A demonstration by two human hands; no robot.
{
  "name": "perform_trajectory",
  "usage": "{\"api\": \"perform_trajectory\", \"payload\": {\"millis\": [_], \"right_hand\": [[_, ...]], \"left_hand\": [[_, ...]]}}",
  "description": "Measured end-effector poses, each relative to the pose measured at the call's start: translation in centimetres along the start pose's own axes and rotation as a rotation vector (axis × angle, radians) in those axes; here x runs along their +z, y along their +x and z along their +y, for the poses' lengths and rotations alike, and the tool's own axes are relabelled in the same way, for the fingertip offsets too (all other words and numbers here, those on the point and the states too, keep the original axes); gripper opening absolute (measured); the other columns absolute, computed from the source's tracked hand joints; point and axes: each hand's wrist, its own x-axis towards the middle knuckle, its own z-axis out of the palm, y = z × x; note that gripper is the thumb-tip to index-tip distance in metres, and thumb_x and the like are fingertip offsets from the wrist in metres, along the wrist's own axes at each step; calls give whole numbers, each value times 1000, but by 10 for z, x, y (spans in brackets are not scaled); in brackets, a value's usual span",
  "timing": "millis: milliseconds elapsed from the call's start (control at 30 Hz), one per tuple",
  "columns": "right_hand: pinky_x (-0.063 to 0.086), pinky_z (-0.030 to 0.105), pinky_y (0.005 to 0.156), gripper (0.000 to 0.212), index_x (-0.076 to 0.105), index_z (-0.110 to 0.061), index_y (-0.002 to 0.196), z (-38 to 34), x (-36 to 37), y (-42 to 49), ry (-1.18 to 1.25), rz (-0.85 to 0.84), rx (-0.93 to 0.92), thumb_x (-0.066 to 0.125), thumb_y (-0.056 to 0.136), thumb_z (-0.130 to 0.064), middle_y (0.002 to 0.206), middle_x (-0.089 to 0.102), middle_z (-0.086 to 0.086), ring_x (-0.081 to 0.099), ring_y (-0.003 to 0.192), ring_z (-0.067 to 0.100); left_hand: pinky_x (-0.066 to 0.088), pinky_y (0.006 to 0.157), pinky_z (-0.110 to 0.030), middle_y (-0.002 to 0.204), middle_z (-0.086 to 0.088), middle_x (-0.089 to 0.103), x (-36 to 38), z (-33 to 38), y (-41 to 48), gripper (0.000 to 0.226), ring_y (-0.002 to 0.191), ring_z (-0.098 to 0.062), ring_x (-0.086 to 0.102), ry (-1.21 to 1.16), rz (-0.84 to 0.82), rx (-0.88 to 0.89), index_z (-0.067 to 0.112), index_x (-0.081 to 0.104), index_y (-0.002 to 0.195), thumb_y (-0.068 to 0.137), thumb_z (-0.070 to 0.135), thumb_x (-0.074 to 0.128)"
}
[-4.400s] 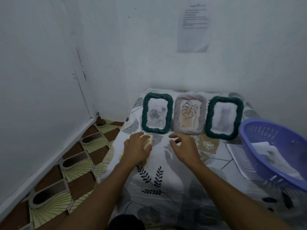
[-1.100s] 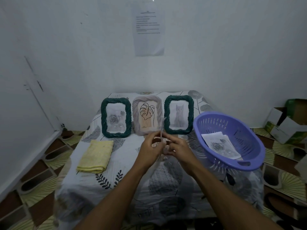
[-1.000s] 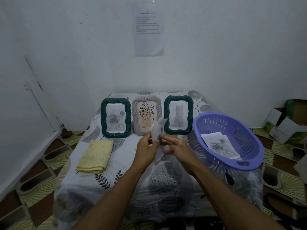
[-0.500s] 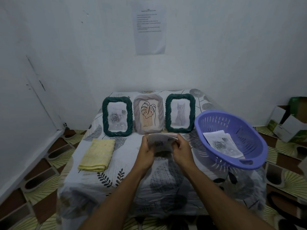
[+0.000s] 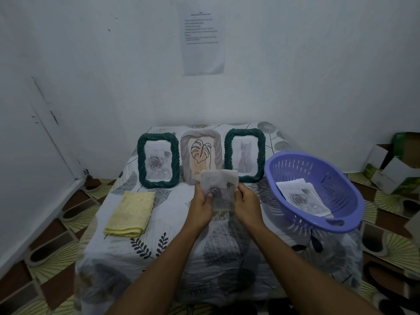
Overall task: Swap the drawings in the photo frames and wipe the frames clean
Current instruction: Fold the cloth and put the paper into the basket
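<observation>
White walls and patterned floor tiles surround a small bench (image 5: 159, 251) under a leaf-print cloth. Half a second back the sheet was being held flat and edge-on; now it's been tipped up so the rose drawing (image 5: 219, 192) faces the camera, pinched at 9 o'clock by the left hand (image 5: 202, 206) and at 3 o'clock by the right hand (image 5: 246, 206), both grips closed on the paper. Three frames (image 5: 158, 158) are stood at 12 o'clock, all filled, none opened. More drawings are lying in the basket (image 5: 341, 223) at 3 o'clock, the yellow cloth (image 5: 130, 213) folded at 9. Probably a replacement is being checked before a swap; wiping doesn't look started.
</observation>
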Motion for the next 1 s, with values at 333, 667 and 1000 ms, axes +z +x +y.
{"api": "perform_trajectory", "payload": {"millis": [333,667,1000], "right_hand": [[51,36,62,17,64,-8,83,-47,-79,40,-57,124,-90,59,93,-21,76,68,8,62,70,25],[44,30,73,16,71,-6,96,12,-204,87,-333,183,236,61,88,-16,97,70,17,63,89,29],[45,33,70,24,60,-4,108,46,-190,78,-840,-79,282,59,87,-16,104,64,18,61,95,35]], "left_hand": [[50,97,-45,120,2,64,27,64,24,30,111,-17,60,-70,-182,-15,24,51,125,97,17,46],[37,89,-20,135,-3,40,108,70,27,42,108,-11,47,296,-330,173,15,46,134,95,28,56],[44,103,-45,145,0,34,113,38,27,56,129,-19,40,364,-340,210,14,50,135,88,39,65]]}}
